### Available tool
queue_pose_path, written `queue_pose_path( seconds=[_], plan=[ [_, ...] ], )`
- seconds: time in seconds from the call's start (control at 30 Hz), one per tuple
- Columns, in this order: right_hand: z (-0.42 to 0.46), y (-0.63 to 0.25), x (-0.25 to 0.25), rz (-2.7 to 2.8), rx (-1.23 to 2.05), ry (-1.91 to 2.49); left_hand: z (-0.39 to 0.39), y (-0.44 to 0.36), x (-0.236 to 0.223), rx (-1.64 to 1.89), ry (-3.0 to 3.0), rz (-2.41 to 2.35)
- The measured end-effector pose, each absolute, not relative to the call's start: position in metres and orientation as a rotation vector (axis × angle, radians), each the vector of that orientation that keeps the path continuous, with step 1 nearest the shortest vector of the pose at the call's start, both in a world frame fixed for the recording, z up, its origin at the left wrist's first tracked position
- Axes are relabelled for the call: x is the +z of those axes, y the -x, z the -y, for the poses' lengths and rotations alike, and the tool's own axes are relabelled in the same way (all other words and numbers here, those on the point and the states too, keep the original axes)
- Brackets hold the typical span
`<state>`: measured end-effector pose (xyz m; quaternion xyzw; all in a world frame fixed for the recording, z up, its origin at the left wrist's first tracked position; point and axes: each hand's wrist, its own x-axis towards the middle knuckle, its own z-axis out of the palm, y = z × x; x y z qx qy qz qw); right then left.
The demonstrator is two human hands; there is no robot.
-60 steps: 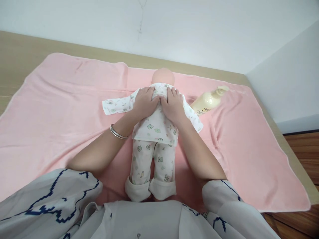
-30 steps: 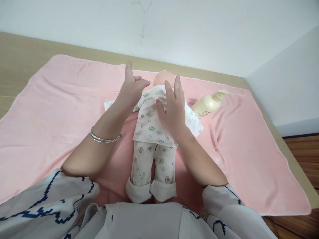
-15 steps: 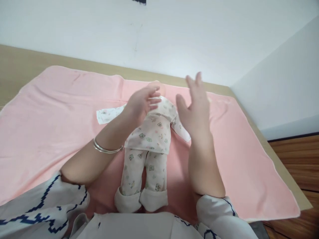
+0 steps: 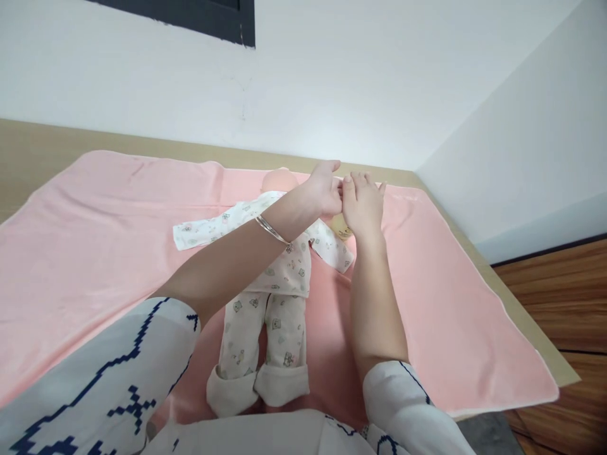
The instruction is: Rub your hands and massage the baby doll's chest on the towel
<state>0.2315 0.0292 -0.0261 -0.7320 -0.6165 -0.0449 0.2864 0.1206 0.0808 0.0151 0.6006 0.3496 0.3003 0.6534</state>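
A doll (image 4: 279,182) lies on its back on a pink blanket (image 4: 427,303), in a white printed long-sleeved top (image 4: 296,268) and matching trousers (image 4: 284,341) with turned-up cuffs. Over its right-side sleeve my two hands meet. My left hand (image 4: 326,188), with a silver bangle on the wrist, has its thumb stretched out; its fingers are partly hidden against the other hand. My right hand (image 4: 364,201) is back-up with fingers extended, touching the left fingers. Nothing shows held in either. Just below them, partly covered, is a yellow rounded object (image 4: 341,227) with small dark print.
The blanket covers most of a light wooden tabletop (image 4: 38,142). White walls (image 4: 332,82) rise behind and to the right. A dark frame (image 4: 213,22) is on the back wall. Brown wood-grain panels (image 4: 559,297) stand beyond the right edge.
My hands were apart above the doll; the left has moved right, across its chest, and now meets the right. The yellow object has come into sight. The view has tilted up slightly.
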Motion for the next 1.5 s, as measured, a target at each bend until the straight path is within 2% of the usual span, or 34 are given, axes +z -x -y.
queue_pose_path(
  seconds=[0.13,0.37,0.63,0.87,1.13,1.3,1.5],
  plan=[
    [-0.030,-0.228,-0.026,1.652,-0.169,1.935,-0.070,-0.111,0.021,0.431,-1.009,-0.690],
    [-0.033,-0.225,-0.023,1.595,-0.134,2.009,-0.063,-0.081,0.001,0.467,-1.063,-0.632],
    [-0.050,-0.224,-0.027,1.472,-0.151,2.091,-0.026,-0.003,-0.012,0.484,-1.175,-0.668],
    [-0.054,-0.221,-0.025,1.357,-0.137,2.193,-0.020,0.051,0.013,0.672,-1.277,-0.787],
    [-0.052,-0.218,-0.028,1.327,-0.155,2.178,-0.014,0.087,0.028,0.949,-1.600,-1.203],
    [-0.047,-0.222,-0.027,1.306,-0.073,2.129,-0.005,0.076,0.035,0.916,-1.370,-1.082],
    [-0.030,-0.205,-0.012,1.291,0.037,1.887,0.023,0.043,0.037,0.983,-0.643,-0.662]
  ],
)
